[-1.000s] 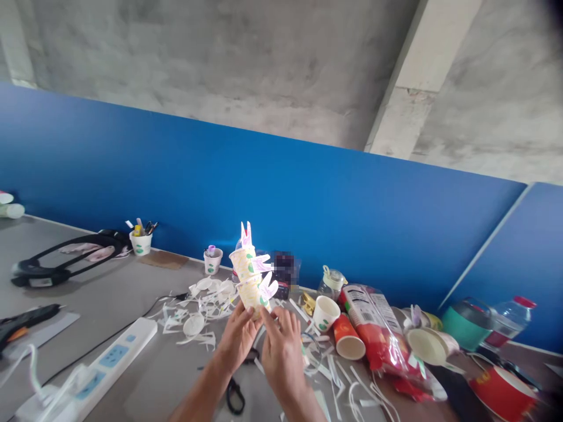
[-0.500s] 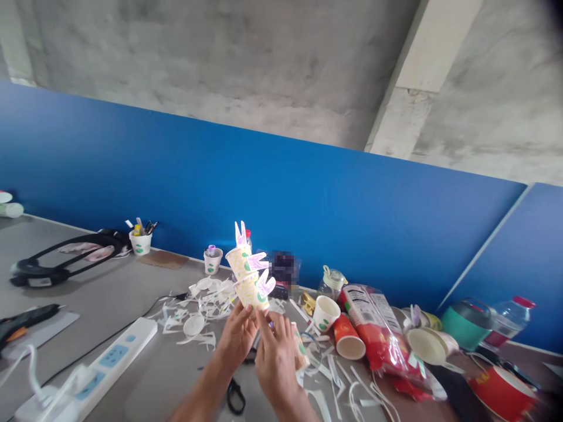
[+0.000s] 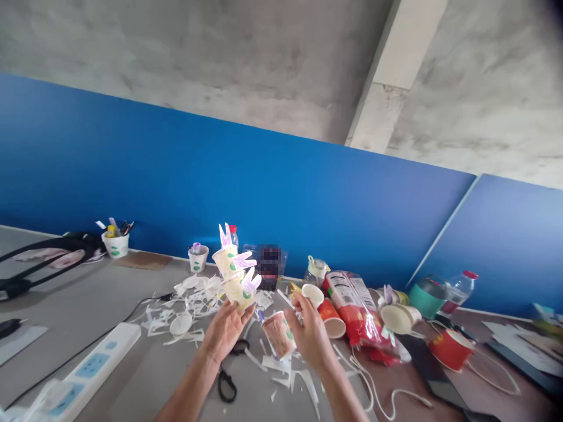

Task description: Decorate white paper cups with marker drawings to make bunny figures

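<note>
My left hand (image 3: 229,328), palm turned up, holds the lower of two joined paper cups (image 3: 241,294) by its base. These cups have yellow markings and white paper cutouts coloured purple, shaped like bunny ears or hands; the upper cup (image 3: 226,262) leans left. My right hand (image 3: 309,328) is off to the right, its fingers loosely bent and apart, with nothing visible in them. Beside its thumb a reddish-brown coloured paper cup (image 3: 278,335) stands tilted among paper scraps. Black-handled scissors (image 3: 227,384) lie below my left hand, partly hidden.
White paper scraps (image 3: 193,305) cover the table behind. A power strip (image 3: 94,366) lies at left. Cups with pens (image 3: 116,243) and a purple-topped item (image 3: 197,258) stand by the blue partition (image 3: 264,187). At right are a red bag (image 3: 358,313), red cups (image 3: 332,319) and cables.
My right hand has let go of the joined cups and moved right, beside the reddish-brown cup. My left hand still holds the cups. The view has turned slightly right.
</note>
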Tool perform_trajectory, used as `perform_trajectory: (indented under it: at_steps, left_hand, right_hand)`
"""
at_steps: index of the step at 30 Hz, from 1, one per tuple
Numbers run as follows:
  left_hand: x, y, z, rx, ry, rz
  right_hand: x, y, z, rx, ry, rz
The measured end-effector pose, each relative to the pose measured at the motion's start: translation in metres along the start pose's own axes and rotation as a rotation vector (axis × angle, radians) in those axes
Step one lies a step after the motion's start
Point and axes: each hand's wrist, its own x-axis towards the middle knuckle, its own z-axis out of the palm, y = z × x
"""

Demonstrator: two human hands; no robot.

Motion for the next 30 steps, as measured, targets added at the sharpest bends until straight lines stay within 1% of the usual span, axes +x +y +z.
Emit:
perform_trajectory:
  at_steps: [2,4,5,8,11,13,14,15,17,19,22,25,30]
  left_hand:
    - [0.002,-0.006,-0.004,0.002,-0.005,-0.018]
    - [0.003,-0.012,-0.008,0.004,-0.009,-0.037]
    - [0.004,-0.014,-0.009,0.003,-0.012,-0.045]
    - [0.005,-0.015,-0.013,-0.004,-0.020,-0.079]
    - [0.006,-0.012,-0.017,-0.027,-0.033,-0.120]
    - [0.006,-0.011,-0.019,-0.050,-0.042,-0.131]
    - [0.006,-0.010,-0.020,-0.058,-0.048,-0.132]
    - [0.006,-0.009,-0.020,-0.063,-0.054,-0.128]
    - [0.006,-0.008,-0.021,-0.068,-0.058,-0.110]
    - [0.005,-0.005,-0.021,-0.070,-0.061,-0.087]
    - [0.004,-0.002,-0.020,-0.056,-0.102,-0.081]
    - [0.001,0.000,-0.018,-0.001,-0.144,-0.092]
    - [-0.005,0.000,-0.010,0.068,-0.093,-0.060]
  right_hand:
    - [-0.011,0.017,-0.012,-0.081,-0.122,0.063]
    - [-0.025,0.023,-0.014,-0.197,-0.233,0.130]
    - [-0.032,0.022,-0.013,-0.257,-0.288,0.169]
    - [-0.044,0.011,0.002,-0.385,-0.385,0.235]
    - [-0.048,0.005,0.020,-0.445,-0.417,0.228]
    - [-0.050,0.013,0.030,-0.432,-0.364,0.172]
    - [-0.051,0.018,0.034,-0.403,-0.304,0.131]
    - [-0.052,0.025,0.037,-0.343,-0.207,0.067]
    - [-0.054,0.034,0.039,-0.142,-0.072,-0.133]
    - [-0.054,0.036,0.038,-0.003,-0.037,-0.234]
    - [-0.055,0.027,0.037,0.081,-0.029,-0.279]
    - [-0.059,0.017,0.044,0.105,-0.021,-0.297]
    - [-0.066,0.008,0.053,0.113,0.024,-0.316]
